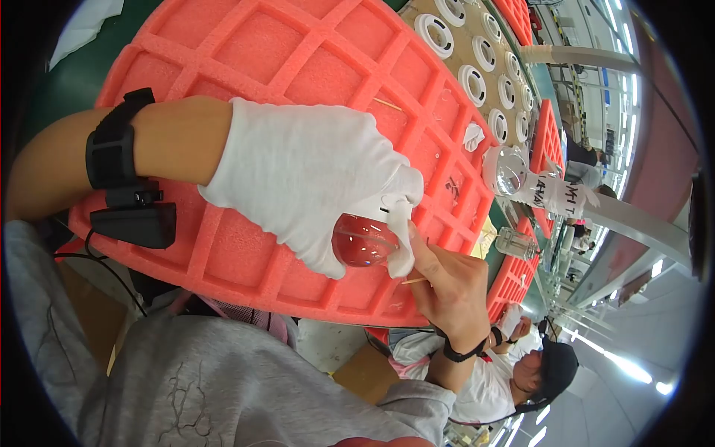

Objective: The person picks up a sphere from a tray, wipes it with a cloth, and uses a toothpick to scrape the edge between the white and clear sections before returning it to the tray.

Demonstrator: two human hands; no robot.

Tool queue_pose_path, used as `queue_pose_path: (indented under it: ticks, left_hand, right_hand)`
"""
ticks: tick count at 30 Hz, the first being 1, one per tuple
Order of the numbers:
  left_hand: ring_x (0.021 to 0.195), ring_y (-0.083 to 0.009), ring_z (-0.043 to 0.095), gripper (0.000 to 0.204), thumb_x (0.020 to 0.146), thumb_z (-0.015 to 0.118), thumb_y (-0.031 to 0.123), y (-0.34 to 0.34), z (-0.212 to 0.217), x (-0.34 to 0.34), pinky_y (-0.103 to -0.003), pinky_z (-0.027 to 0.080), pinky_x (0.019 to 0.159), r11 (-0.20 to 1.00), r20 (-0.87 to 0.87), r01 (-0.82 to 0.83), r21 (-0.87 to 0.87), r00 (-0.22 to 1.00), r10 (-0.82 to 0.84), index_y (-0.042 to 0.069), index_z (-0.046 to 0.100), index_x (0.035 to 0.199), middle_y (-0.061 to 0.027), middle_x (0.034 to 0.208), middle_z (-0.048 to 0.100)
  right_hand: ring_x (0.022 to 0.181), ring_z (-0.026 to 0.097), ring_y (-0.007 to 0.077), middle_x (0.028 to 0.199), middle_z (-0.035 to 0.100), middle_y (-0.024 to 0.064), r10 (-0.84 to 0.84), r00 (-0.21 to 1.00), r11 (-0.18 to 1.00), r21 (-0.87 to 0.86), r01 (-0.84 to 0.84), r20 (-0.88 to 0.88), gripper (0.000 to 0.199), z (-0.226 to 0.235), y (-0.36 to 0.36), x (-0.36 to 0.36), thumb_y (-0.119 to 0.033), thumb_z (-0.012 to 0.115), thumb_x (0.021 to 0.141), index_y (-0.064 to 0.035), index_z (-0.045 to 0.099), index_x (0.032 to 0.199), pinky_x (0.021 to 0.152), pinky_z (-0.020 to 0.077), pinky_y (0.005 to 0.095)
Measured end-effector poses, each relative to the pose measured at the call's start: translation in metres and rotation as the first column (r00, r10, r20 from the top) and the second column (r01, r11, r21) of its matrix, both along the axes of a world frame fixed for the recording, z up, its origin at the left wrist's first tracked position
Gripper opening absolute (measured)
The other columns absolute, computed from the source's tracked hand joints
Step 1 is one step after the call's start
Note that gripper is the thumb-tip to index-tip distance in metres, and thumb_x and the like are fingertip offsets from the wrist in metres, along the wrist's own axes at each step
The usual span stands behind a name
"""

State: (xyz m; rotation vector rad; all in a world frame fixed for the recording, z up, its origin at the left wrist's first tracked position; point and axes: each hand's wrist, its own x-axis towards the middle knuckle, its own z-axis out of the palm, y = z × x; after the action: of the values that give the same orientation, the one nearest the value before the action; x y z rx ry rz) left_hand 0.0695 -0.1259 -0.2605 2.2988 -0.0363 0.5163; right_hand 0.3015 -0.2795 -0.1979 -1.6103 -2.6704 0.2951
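Observation:
My left hand, in a white cloth glove, grips a clear dome cover with a white part along its edge. The red foam beneath shows through the dome. My right hand is bare and comes in from the lower right, its fingertips close against the dome's right side. A thin wooden stick pokes out from between those fingers; its far end is hidden. Both hands are above a red foam tray divided into square compartments.
Another thin stick and a crumpled white tissue lie on the tray. Rows of white rings rest on a brown board beyond. A clear dome with a white base and a glass jar stand near a grey post. A co-worker sits to the right.

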Motion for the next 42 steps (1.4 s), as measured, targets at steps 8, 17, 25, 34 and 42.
queue_pose_path:
  ticks: [8, 17, 25, 34, 42]
  left_hand:
    - [0.071, -0.0277, 0.060, 0.025, 0.069, 0.076, 0.027, -0.003, -0.002, -0.001, -0.041, 0.043, 0.057, 1.000, -0.072, 0.022, 0.014, 0.997, -0.021, 0.014, 0.055, 0.073, -0.0040, 0.079, 0.057]
    - [0.076, -0.0286, 0.064, 0.026, 0.070, 0.079, 0.025, -0.006, -0.025, -0.019, -0.041, 0.050, 0.064, 0.997, 0.089, 0.016, -0.069, 0.996, -0.009, 0.012, 0.065, 0.089, -0.0045, 0.086, 0.065]
    - [0.082, -0.0292, 0.067, 0.033, 0.067, 0.082, 0.026, -0.009, -0.019, -0.014, -0.041, 0.053, 0.072, 1.000, 0.039, -0.024, -0.020, 0.999, 0.024, 0.012, 0.070, 0.095, -0.0057, 0.091, 0.069]
    - [0.081, -0.0290, 0.066, 0.032, 0.066, 0.083, 0.028, -0.007, 0.007, -0.002, -0.042, 0.049, 0.066, 0.998, -0.041, 0.042, -0.056, 0.998, -0.044, 0.013, 0.067, 0.088, -0.0061, 0.082, 0.063]
    - [0.088, -0.0316, 0.067, 0.057, 0.064, 0.090, 0.028, -0.006, 0.024, -0.009, -0.040, 0.054, 0.078, 0.991, -0.093, 0.046, -0.122, 0.994, -0.058, 0.012, 0.066, 0.114, -0.0106, 0.102, 0.066]
  right_hand:
    - [0.048, 0.054, 0.0194, 0.059, 0.050, 0.0019, 0.185, 0.963, 0.981, -0.093, -0.170, 0.195, 0.078, 0.023, 0.031, -0.046, 0.001, 0.072, 0.058, -0.0212, 0.071, 0.133, 0.047, 0.0430, 0.0342]
    - [0.045, 0.045, 0.0177, 0.056, 0.039, 0.0010, 0.064, 0.975, 0.998, -0.011, -0.068, -0.212, 0.087, -0.027, -0.001, -0.007, 0.001, 0.071, 0.059, -0.0245, 0.064, 0.141, 0.043, 0.0399, 0.0340]
    - [0.046, 0.048, 0.0207, 0.058, 0.046, 0.0014, -0.056, 0.963, 0.997, -0.063, 0.041, -0.264, 0.079, -0.025, -0.019, -0.003, 0.003, 0.073, 0.062, -0.0169, 0.066, 0.138, 0.045, 0.0418, 0.0355]
    - [0.049, 0.054, 0.0197, 0.061, 0.056, 0.0039, 0.059, 0.993, 0.998, 0.003, -0.060, 0.101, 0.082, 0.027, 0.013, -0.035, 0.004, 0.068, 0.058, -0.0169, 0.068, 0.137, 0.048, 0.0434, 0.0337]
    - [0.049, 0.054, 0.0201, 0.061, 0.057, 0.0034, 0.094, 0.993, 0.995, 0.018, -0.096, 0.077, 0.082, 0.033, 0.014, -0.028, 0.001, 0.068, 0.056, -0.0185, 0.069, 0.136, 0.048, 0.0441, 0.0353]
